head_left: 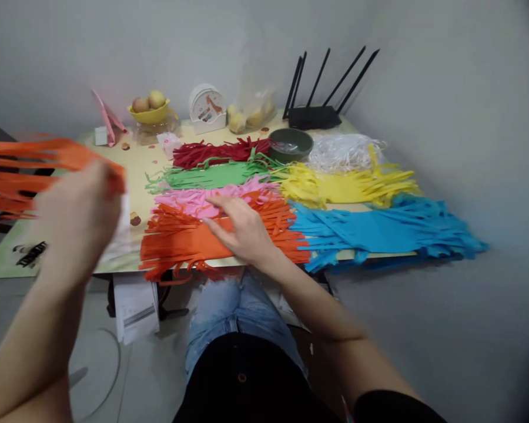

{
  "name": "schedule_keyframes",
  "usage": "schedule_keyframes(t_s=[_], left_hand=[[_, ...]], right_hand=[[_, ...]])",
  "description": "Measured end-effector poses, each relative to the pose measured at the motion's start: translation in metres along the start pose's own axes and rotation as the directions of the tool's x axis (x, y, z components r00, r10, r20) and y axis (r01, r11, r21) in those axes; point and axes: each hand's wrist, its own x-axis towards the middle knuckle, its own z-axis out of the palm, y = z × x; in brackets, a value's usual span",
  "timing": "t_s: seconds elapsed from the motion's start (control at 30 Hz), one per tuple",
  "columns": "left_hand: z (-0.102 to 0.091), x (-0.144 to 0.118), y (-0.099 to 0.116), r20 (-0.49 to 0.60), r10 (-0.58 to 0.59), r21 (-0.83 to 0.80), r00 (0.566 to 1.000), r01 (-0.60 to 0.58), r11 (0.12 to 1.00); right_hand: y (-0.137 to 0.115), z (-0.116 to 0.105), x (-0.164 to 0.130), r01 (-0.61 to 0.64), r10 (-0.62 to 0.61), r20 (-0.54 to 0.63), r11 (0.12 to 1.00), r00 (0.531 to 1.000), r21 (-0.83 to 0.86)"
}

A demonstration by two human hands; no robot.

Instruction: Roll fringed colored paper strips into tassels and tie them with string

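Two bare hands work over a table (pixel 114 154) spread with piles of fringed paper. The left hand (pixel 77 214), blurred at centre left of the frame, is closed around a bundle of orange strips (pixel 22 170) that streams off toward the left edge, lifted clear of the tabletop. The right hand (pixel 242 229), near the middle of the frame, lies flat and spread with fingers loose on the orange fringed pile (pixel 180 241) at the table's near edge, gripping nothing. Just behind that pile lie a pink pile (pixel 194 201), a green one (pixel 211 175) and a dark red one (pixel 211 151), ranked toward the wall. To the right are a yellow pile (pixel 348 185) and a blue pile (pixel 379 229). A dark bowl (pixel 291 144) sits at upper centre, beside white strips (pixel 344 150) and a black router (pixel 315 116).
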Motion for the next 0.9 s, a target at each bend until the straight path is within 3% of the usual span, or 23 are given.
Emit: schedule_keyframes(t_s=[0.1,0.13,0.2,0.27,0.37,0.53,0.6,0.77,0.9], left_hand=[[0.023,-0.014,0.045,0.243,0.319,0.074,0.916,-0.345,0.936],[0.027,-0.017,0.054,0.27,0.376,0.048,0.887,-0.402,0.914],[0.029,-0.021,0.063,0.245,0.412,-0.022,0.878,-0.419,0.907],[0.025,-0.021,0.063,0.229,0.414,-0.093,0.881,-0.403,0.91],[0.02,-0.016,0.056,0.229,0.418,-0.271,0.879,-0.355,0.895],[0.028,-0.003,0.047,0.305,0.533,-0.643,0.789,-0.242,0.727],[0.034,0.0,0.047,0.328,0.513,-0.712,0.793,-0.149,0.686],[0.045,0.0,0.048,0.331,0.381,-0.821,0.863,0.064,0.568],[0.053,-0.005,0.049,0.374,0.364,-0.842,0.853,0.149,0.518]], right_hand=[[-0.023,-0.004,0.016,0.209,-0.207,-0.154,0.978,0.966,-0.003],[-0.024,-0.002,0.023,0.232,-0.228,-0.186,0.973,0.956,0.0],[-0.015,0.003,0.036,0.244,-0.231,-0.236,0.969,0.944,0.026],[-0.003,0.001,0.046,0.22,-0.203,-0.241,0.974,0.949,0.045],[0.007,-0.023,0.051,0.148,-0.136,-0.161,0.987,0.977,0.064],[0.005,-0.079,0.052,0.205,-0.196,-0.062,0.958,0.979,0.201],[0.008,-0.092,0.053,0.202,-0.207,0.001,0.958,0.978,0.201],[0.019,-0.097,0.051,0.02,-0.081,0.166,0.94,0.983,0.339],[0.025,-0.09,0.045,-0.095,0.008,0.169,0.851,0.986,0.516]])
